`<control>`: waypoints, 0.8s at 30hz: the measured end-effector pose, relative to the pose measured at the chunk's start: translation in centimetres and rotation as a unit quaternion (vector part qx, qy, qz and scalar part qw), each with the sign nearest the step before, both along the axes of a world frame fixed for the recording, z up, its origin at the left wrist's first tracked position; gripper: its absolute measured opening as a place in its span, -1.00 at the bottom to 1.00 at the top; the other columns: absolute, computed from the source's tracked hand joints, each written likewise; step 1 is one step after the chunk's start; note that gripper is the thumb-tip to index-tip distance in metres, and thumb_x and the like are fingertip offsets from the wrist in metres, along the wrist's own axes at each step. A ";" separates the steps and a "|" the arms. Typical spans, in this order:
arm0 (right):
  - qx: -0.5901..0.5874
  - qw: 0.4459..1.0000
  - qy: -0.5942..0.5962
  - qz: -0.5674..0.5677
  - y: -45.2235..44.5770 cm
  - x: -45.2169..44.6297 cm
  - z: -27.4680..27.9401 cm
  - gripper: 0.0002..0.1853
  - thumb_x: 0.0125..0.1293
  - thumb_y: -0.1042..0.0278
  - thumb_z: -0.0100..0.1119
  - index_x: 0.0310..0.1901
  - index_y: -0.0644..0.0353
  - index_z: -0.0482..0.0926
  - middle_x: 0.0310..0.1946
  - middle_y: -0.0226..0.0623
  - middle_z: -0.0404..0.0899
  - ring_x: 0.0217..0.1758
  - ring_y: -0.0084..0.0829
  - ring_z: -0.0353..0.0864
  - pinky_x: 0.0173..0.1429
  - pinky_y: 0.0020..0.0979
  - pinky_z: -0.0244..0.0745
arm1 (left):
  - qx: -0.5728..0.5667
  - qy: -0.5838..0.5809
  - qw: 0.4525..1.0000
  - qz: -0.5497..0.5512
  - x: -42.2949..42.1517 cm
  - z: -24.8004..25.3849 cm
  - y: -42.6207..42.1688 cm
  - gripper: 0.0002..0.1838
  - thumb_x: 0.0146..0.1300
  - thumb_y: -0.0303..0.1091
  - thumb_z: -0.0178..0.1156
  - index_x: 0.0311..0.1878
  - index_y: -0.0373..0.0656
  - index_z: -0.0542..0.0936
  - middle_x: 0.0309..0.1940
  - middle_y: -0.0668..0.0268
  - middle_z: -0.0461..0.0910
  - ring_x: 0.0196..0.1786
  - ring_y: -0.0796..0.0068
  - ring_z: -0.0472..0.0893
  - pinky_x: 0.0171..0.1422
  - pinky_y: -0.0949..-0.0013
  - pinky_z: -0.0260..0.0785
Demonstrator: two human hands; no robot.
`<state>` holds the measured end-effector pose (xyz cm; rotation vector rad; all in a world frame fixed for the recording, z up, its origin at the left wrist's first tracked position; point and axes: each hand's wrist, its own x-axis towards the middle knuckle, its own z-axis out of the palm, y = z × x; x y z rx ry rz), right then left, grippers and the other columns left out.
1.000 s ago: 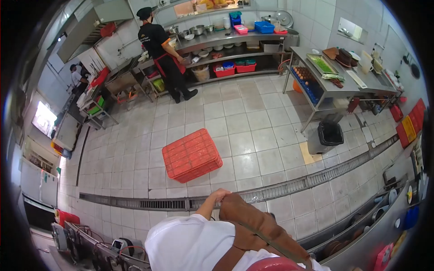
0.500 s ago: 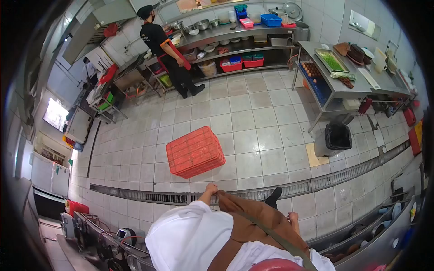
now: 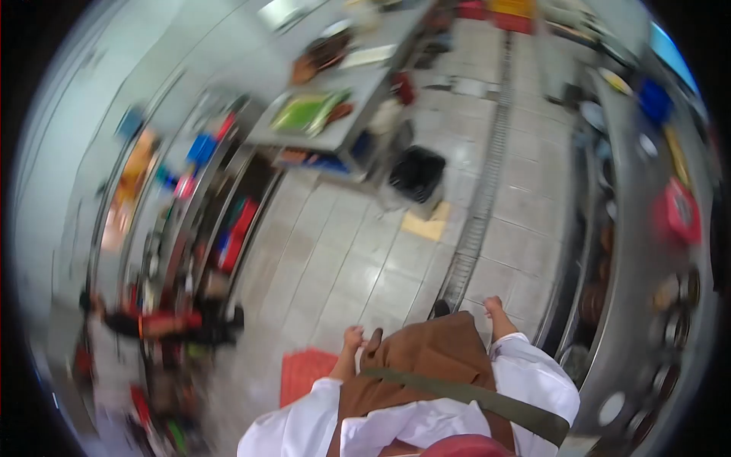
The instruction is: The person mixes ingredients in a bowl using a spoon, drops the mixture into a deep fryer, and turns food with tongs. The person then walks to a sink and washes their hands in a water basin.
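Note:
My left hand (image 3: 353,337) hangs in front of my body beside the brown apron (image 3: 432,352), with loosely bent fingers a little apart and nothing visible in it. Past my left forearm, an upturned-looking red plastic crate (image 3: 301,373) sits on the floor, partly covered by my white sleeve. My right hand (image 3: 494,306) is held out over the floor at my right side. Its fingers are slightly curled and it holds nothing that I can see. The metal shelving lies further to its right.
A black-lined bin (image 3: 417,175) stands ahead by a steel table (image 3: 343,129) bearing a tray of greens (image 3: 301,113). A drain grate (image 3: 487,164) runs along the tiled floor. On the right is a long steel counter (image 3: 640,206). A blurred co-worker (image 3: 164,324) stands at the left.
My view has swung to the right, so the bin and drain are now ahead and the crate is at lower left. My right arm has come further forward into view.

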<state>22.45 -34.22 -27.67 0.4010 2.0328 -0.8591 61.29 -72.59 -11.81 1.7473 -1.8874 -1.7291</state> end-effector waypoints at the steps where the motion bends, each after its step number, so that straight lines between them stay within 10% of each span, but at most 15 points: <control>1: -0.014 0.999 0.021 -0.036 -0.7 -0.8 -1.4 -0.75 0.25 0.22 0.18 -0.26 0.27 0.62 -0.47 -0.11 0.62 -0.49 -0.18 0.70 -0.52 -0.12 0.58 | -0.118 -0.028 0.982 -0.142 -0.1 -1.8 -3.1 -0.75 0.33 -0.38 0.14 -0.01 -0.29 0.64 -0.56 0.27 0.50 -0.58 0.31 0.58 -0.61 0.20 0.50; 3: -0.028 0.998 0.023 -0.050 -1.9 -1.9 -1.3 -0.75 0.25 0.21 0.18 -0.27 0.26 0.64 -0.51 -0.14 0.63 -0.49 -0.23 0.70 -0.51 -0.14 0.58 | 0.088 -0.090 0.991 -0.037 -4.1 1.8 -6.1 -0.70 0.38 -0.53 0.01 0.13 -0.21 0.55 -0.45 0.19 0.51 -0.56 0.23 0.57 -0.61 0.14 0.51; 8: -0.022 0.999 0.044 -0.010 -2.0 -1.0 1.9 -0.71 0.27 0.16 0.16 -0.35 0.25 0.67 -0.48 -0.16 0.71 -0.58 -0.28 0.64 -0.56 -0.20 0.53 | 0.122 -0.213 0.964 -0.105 -14.1 2.6 -12.8 -0.42 0.37 -0.63 -0.05 0.45 -0.11 0.27 -0.22 -0.04 0.66 -0.29 0.06 0.72 -0.15 -0.15 0.58; 15: 0.040 0.955 0.024 -0.291 5.3 9.4 -1.1 -0.70 0.17 0.20 0.28 -0.22 0.30 0.69 -0.40 -0.03 0.71 -0.47 -0.26 0.71 -0.42 -0.21 0.62 | -0.063 0.000 0.865 -0.498 -33.9 -0.8 -7.7 -0.51 0.05 -0.73 -0.07 -0.08 -0.15 0.75 -0.46 0.20 0.59 -0.53 0.42 0.52 -0.50 0.21 0.54; 19: 0.021 0.912 -0.048 -0.407 8.3 16.2 3.6 -0.78 0.24 0.26 0.24 -0.24 0.24 0.67 -0.36 -0.08 0.69 -0.45 -0.24 0.73 -0.43 -0.14 0.62 | 0.021 0.123 0.841 -0.527 -43.1 -1.0 0.3 -0.57 0.10 -0.60 -0.12 -0.16 -0.17 0.75 -0.39 0.04 0.67 -0.60 0.23 0.58 -0.51 0.20 0.60; 21: 0.048 0.855 -0.043 -0.514 7.8 19.8 4.0 -0.78 0.28 0.26 0.19 -0.20 0.24 0.67 -0.33 -0.10 0.68 -0.45 -0.19 0.72 -0.42 -0.08 0.61 | -0.065 0.201 0.737 -0.642 -46.1 1.4 2.6 -0.59 0.10 -0.57 -0.12 -0.17 -0.21 0.74 -0.42 0.01 0.66 -0.64 0.26 0.57 -0.55 0.22 0.56; 24: -0.009 0.848 -0.087 -0.523 7.1 25.0 1.0 -0.77 0.30 0.30 0.18 -0.11 0.23 0.66 -0.36 -0.12 0.66 -0.42 -0.13 0.73 -0.40 -0.03 0.62 | 0.011 0.188 0.767 -0.613 -48.7 3.8 3.9 -0.57 0.06 -0.60 -0.12 -0.14 -0.23 0.72 -0.46 0.03 0.64 -0.60 0.22 0.60 -0.53 0.22 0.57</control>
